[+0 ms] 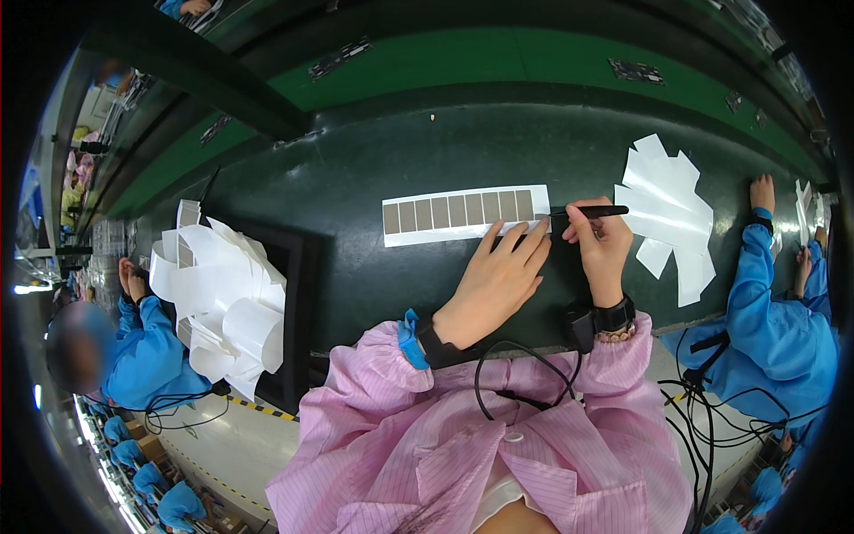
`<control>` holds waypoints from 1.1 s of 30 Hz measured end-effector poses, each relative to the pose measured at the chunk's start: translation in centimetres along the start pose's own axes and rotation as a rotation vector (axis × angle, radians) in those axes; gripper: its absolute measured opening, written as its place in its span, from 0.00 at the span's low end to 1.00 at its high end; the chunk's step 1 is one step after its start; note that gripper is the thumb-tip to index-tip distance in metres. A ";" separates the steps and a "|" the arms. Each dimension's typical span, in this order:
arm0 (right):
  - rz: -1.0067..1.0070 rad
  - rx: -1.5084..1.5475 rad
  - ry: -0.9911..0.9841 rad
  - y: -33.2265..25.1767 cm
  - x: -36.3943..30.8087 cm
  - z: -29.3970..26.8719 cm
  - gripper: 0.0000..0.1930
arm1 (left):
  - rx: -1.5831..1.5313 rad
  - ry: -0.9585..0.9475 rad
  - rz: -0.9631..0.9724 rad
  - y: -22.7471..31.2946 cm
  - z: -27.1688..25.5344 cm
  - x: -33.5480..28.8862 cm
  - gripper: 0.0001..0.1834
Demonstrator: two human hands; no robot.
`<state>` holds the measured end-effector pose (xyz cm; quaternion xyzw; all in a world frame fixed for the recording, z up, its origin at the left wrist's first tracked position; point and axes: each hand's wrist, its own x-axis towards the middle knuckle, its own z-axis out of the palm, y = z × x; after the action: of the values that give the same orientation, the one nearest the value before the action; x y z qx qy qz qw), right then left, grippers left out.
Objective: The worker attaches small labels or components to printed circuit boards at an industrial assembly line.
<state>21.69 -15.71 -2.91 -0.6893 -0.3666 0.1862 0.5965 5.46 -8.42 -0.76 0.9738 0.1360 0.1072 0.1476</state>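
Note:
A white backing strip [541, 198] with a row of several grey-brown rectangular stickers [451, 213] lies flat on the dark green bench. My left hand [489, 287] rests palm down, fingers stretched out, its fingertips on the near edge of the strip toward the right end. Pinched between the thumb and fingers of my right hand [601, 249] is a pair of slim black tweezers [607, 211]. Their thin tip points left, at the strip's right end. Whether the tip touches a sticker is too small to tell.
A loose pile of white sheets [240, 298] sits on a black tray [301, 311] at left. White backing pieces [672, 196] overlap on the bench [356, 142] at right. Blue-sleeved people [767, 285] work on both sides. Black cables [703, 418] hang at lower right.

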 end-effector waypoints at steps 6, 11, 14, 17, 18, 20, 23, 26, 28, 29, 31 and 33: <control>0.035 0.113 0.025 0.7 0.2 -0.3 0.04 | -0.001 0.001 0.002 0.1 -0.1 0.1 0.27; 0.038 0.150 0.050 0.4 0.3 -0.5 0.04 | 0.009 -0.016 0.007 -0.2 -0.6 0.3 0.28; 0.042 0.163 0.121 0.8 1.1 -1.8 0.05 | -0.034 -0.018 0.102 -1.5 -2.5 1.8 0.24; 0.048 0.177 0.233 1.0 2.4 -3.8 0.06 | -0.130 -0.281 0.177 -3.6 -5.8 6.0 0.18; 0.040 0.180 0.267 1.4 2.7 -4.6 0.06 | -0.093 -0.241 0.162 -3.9 -7.3 8.0 0.17; 0.035 0.178 0.327 1.7 3.0 -6.3 0.07 | -0.028 -0.079 0.194 -5.5 -7.1 13.1 0.15; 0.027 0.228 0.412 3.2 3.2 -8.5 0.08 | 0.167 0.141 0.178 -8.0 -4.3 20.4 0.13; 0.031 0.259 0.454 3.1 3.3 -9.0 0.08 | 0.179 0.087 0.078 -9.6 -1.1 25.5 0.15; 0.050 0.300 0.454 3.6 3.3 -8.9 0.07 | 0.043 0.078 0.009 -9.9 1.1 28.1 0.21; 0.048 0.335 0.438 3.7 3.4 -8.6 0.07 | -0.054 0.095 -0.010 -10.2 1.9 29.0 0.24; 0.054 0.380 0.415 3.4 3.6 -7.8 0.06 | -0.154 0.253 0.014 -11.6 4.5 30.7 0.27; 0.058 0.408 0.431 3.0 3.7 -8.0 0.06 | -0.093 0.286 0.074 -11.8 5.7 31.7 0.26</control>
<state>30.50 -18.54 -3.38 -0.5892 -0.1668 0.1224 0.7811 33.96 10.32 -4.49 0.9450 0.1146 0.2561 0.1677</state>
